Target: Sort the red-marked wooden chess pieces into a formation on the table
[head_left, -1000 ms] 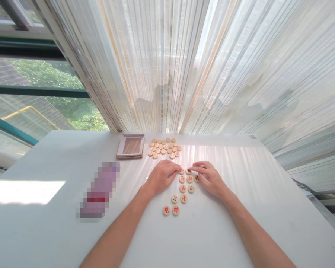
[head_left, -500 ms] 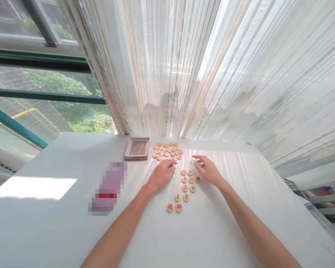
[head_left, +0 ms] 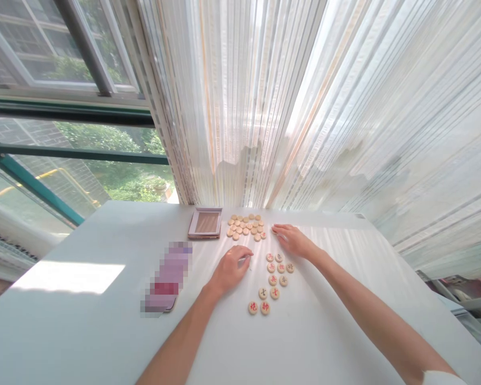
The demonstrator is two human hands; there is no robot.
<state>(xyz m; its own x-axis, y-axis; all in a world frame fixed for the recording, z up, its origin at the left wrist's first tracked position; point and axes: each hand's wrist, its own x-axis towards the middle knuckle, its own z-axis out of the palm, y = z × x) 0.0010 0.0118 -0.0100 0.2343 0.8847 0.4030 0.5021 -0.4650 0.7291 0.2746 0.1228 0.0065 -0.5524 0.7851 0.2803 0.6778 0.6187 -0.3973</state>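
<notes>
Several round wooden chess pieces with red and black characters point(head_left: 274, 279) lie face up in short rows on the white table point(head_left: 84, 331). Farther back sits a cluster of blank-sided pieces point(head_left: 246, 227). My left hand point(head_left: 231, 267) rests flat on the table just left of the rows, fingers loosely stretched, holding nothing. My right hand point(head_left: 289, 239) reaches forward to the right edge of the cluster, its fingertips close to the nearest pieces; the fingers are extended and nothing shows in them.
An open wooden box point(head_left: 206, 223) lies left of the cluster. A blurred purple object point(head_left: 167, 277) lies on the table's left half. Striped curtains point(head_left: 304, 107) hang behind the table, with a window point(head_left: 64, 117) at the left.
My right hand has left the face-up rows and moved forward to the far cluster. My left hand has drawn slightly back from the rows. The view has tilted up.
</notes>
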